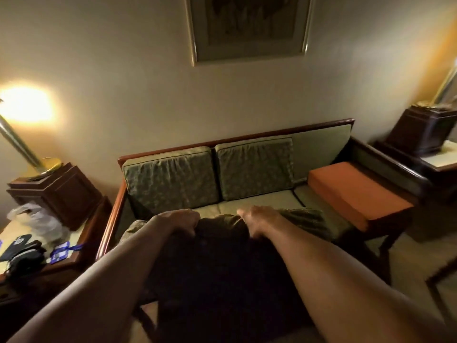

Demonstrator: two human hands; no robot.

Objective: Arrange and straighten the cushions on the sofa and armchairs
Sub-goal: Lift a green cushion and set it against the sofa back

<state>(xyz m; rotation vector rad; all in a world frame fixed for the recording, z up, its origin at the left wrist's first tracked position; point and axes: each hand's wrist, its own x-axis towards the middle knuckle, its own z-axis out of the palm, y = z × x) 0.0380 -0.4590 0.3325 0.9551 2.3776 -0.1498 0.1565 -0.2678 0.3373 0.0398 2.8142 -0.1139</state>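
A wooden-framed sofa (237,138) stands against the wall. Two green patterned back cushions lean upright on it, one at the left (170,180) and one in the middle (254,168); the right part of the backrest is bare. An orange cushion (356,191) lies flat on the right seat. A third green patterned cushion (306,220) is held in front of the sofa, its near face in dark shadow. My left hand (183,221) and my right hand (257,221) both grip its top edge, fingers curled over it.
A dark wooden side table (74,241) at the left carries a lit lamp (24,105), a wooden box (57,191), a plastic bag and small dark items. Another side table with a lamp base (425,129) stands at the right. A framed picture (247,26) hangs above.
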